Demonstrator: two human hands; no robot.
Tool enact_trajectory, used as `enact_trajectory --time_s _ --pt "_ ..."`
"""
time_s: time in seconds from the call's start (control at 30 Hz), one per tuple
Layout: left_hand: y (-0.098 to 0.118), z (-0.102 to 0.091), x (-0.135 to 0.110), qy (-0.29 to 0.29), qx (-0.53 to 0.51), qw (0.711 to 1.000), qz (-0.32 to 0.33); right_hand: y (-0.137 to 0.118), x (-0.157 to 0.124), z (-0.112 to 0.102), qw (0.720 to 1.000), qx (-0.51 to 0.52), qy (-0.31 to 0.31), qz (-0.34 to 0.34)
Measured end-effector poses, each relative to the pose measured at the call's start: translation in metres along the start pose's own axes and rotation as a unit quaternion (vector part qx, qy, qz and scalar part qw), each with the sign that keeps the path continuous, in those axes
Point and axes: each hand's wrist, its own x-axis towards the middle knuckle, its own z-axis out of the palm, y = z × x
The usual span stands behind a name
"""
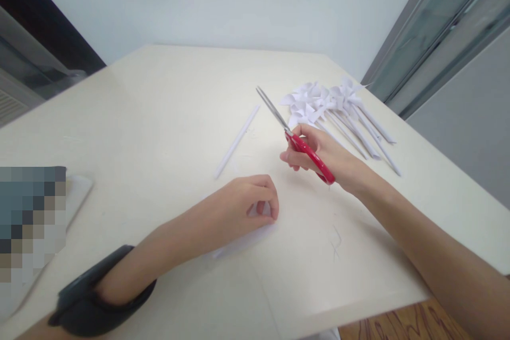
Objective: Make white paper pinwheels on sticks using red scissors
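Head view, forward-down over hands [247, 197] [337, 155]

Left hand [255, 199] hides part of white paper [245, 241]; pixelated patch [27, 202] cut off by left edge.

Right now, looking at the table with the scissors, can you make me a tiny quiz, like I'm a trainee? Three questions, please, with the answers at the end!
1. Which hand holds the red-handled scissors?
2. True or false: the dark band is worn on the right arm.
3. Fill in the blank: a bunch of white paper ___ lies on the table, to the right of the scissors' blades.

Key:
1. The right hand.
2. False: the dark band is on the left arm.
3. Pinwheels.
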Motion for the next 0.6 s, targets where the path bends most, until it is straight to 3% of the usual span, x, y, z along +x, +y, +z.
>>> enact_trajectory --time_s 0.17,0.27,0.37,0.6 --pt "0.002 -0.014 -0.004 0.146 -0.129 0.974 -0.115 -0.005 -0.001 0.005 0.977 -0.111 0.103 -0.15" --pt "-0.001 -0.016 -0.007 0.247 -0.235 0.935 -0.1 -0.005 -0.003 0.006 0.96 -0.168 0.09 -0.204" --pt "-0.002 -0.015 -0.005 0.325 -0.261 0.907 -0.063 -0.003 -0.003 0.006 0.952 -0.196 0.065 -0.224" --pt "0.003 -0.016 -0.003 0.358 -0.257 0.897 -0.028 0.001 -0.002 0.002 0.946 -0.229 0.042 -0.226"
